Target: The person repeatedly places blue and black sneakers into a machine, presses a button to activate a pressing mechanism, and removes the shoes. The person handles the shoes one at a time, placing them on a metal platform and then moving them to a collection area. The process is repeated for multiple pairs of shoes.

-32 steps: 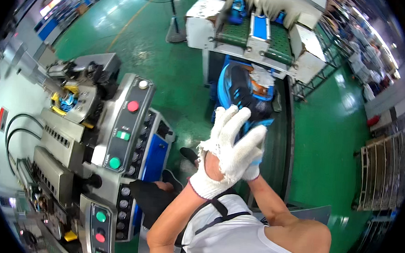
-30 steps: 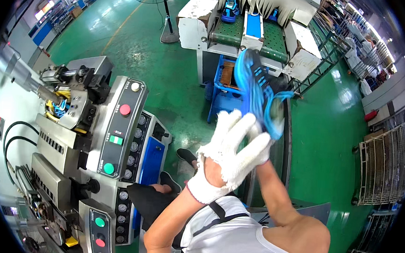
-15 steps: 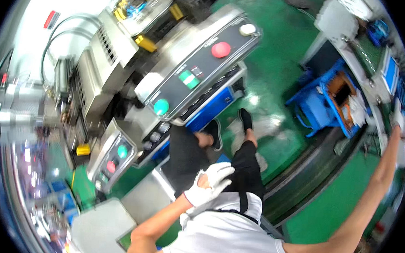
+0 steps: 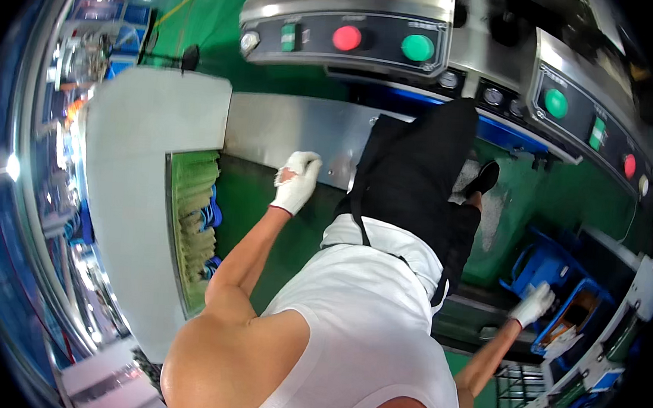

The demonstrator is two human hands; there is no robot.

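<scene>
My left hand, in a white glove with bare skin showing at the back, hangs left of my body. Its fingers are loosely curled in, and I see nothing in them. It is closest to a low bare-metal step or bench just beyond it. My right hand, also in a white glove, is out to the right with its fingers a little apart and nothing visible in them. It appears beside a blue plastic stool and a blue crate with brown and white things inside, though I cannot tell whether it touches either.
Ahead, a control panel has red and green buttons; another panel stands to its right. A pale grey table fills the left, beside a green bristly mat. A worktop runs along the right.
My view and body have turned left, away from the crate side. My right hand has left the far-right worktop and come in lower. My left hand has moved away from my lap, its fingers now curled.
</scene>
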